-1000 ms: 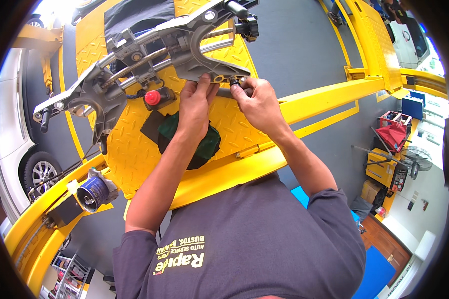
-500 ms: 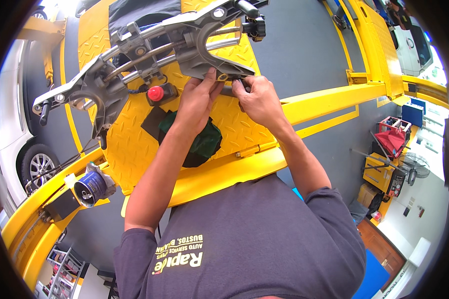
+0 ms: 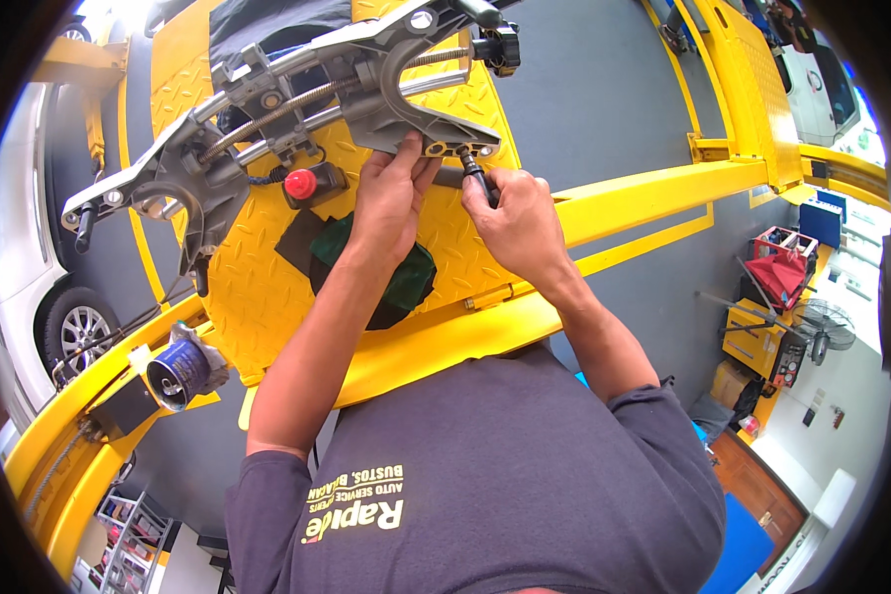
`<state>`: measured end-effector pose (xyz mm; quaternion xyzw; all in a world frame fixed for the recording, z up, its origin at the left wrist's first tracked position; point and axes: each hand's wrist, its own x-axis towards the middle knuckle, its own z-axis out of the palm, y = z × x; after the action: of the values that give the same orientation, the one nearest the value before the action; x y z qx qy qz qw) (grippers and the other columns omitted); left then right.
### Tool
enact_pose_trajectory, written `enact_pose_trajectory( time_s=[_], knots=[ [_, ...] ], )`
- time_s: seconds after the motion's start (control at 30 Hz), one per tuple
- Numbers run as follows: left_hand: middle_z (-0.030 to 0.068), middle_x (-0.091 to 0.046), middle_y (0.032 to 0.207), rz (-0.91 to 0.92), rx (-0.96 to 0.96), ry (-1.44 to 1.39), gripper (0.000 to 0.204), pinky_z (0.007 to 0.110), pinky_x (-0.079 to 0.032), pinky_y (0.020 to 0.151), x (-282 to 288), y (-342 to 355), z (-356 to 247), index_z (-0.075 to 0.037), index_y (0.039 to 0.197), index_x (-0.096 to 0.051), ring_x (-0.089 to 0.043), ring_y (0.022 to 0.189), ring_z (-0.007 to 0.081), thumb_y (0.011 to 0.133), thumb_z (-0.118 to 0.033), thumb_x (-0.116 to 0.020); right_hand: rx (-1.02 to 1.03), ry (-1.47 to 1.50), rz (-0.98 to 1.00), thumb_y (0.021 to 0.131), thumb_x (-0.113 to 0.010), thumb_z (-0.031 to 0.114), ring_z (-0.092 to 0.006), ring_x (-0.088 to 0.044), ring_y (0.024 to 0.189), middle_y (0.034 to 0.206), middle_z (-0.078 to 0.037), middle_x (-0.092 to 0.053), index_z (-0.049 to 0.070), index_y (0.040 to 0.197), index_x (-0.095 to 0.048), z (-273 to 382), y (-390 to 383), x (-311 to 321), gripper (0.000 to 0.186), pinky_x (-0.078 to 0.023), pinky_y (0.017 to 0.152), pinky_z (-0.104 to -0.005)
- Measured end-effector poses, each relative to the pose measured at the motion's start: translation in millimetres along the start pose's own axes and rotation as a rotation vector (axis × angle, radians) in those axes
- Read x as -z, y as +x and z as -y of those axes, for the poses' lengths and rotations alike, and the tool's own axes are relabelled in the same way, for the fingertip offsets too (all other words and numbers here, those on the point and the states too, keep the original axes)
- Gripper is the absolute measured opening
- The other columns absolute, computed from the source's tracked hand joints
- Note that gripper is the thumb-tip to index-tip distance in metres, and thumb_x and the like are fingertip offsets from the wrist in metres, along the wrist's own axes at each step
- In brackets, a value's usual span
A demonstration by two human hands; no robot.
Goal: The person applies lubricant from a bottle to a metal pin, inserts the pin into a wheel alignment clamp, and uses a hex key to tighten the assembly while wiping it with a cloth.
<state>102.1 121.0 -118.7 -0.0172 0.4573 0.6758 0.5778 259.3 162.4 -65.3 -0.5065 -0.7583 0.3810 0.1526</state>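
A grey metal wheel clamp (image 3: 376,121) with a threaded rod and chrome bars lies tilted over a yellow checkered plate (image 3: 257,327). My left hand (image 3: 391,198) grips the lower edge of its right-hand arm, thumb on top. My right hand (image 3: 520,228) is closed on a black peg (image 3: 474,170) with a ridged metal end. The peg's tip is at the row of holes in that arm's end; whether it sits inside one cannot be told. A similar peg (image 3: 86,226) hangs from the clamp's left end.
Below the clamp are a red-capped black part (image 3: 301,184) and a dark green cloth (image 3: 408,282). A black knob (image 3: 500,49) juts from the clamp's right side. Yellow lift rails (image 3: 653,208) run to the right. A blue can (image 3: 176,374) stands at the left.
My right hand has drawn back slightly toward me, and more of the black peg now shows at the holes. The clamp has shifted a little to the left.
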Motion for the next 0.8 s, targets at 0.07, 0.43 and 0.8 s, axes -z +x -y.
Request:
enact_pose_trajectory(
  time_s=[0.07,0.43,0.8],
  knots=[
    [0.0056,-0.07,0.13,0.023,-0.001,-0.004,0.023,0.035,-0.056,0.113,-1,-1,-2,-0.003,0.13,-0.065,-0.07,0.121,0.0171,0.114,-0.019,-0.065,0.02,-0.008,0.005,0.103,-0.07,0.022,-0.0319,-0.064,0.053,0.066,-0.026,-0.064,-0.009,0.083,-0.067,-4,4,1,0.038,-0.048,0.056,-0.0452],
    [0.0074,-0.071,0.129,0.019,0.0,0.031,0.023,0.035,-0.056,0.114,2,1,0,-0.002,0.128,-0.065,-0.07,0.122,0.0175,0.114,-0.019,-0.064,-0.004,-0.126,0.038,0.106,-0.067,0.027,-0.0497,-0.073,0.079,0.083,-0.031,-0.073,-0.006,0.094,-0.072,-5,14,1,0.036,-0.057,0.072,-0.0537],
    [0.0102,-0.071,0.128,0.031,0.0,0.037,0.021,0.037,-0.057,0.114,-1,-1,-2,0.0,0.125,-0.063,-0.072,0.119,0.02,0.115,-0.019,-0.063,-0.125,0.163,0.086,0.111,-0.064,0.027,-0.0242,-0.065,0.065,0.073,-0.019,-0.067,-0.008,0.095,-0.068,-22,24,-13,0.038,-0.053,0.065,-0.0435]
  ],
)
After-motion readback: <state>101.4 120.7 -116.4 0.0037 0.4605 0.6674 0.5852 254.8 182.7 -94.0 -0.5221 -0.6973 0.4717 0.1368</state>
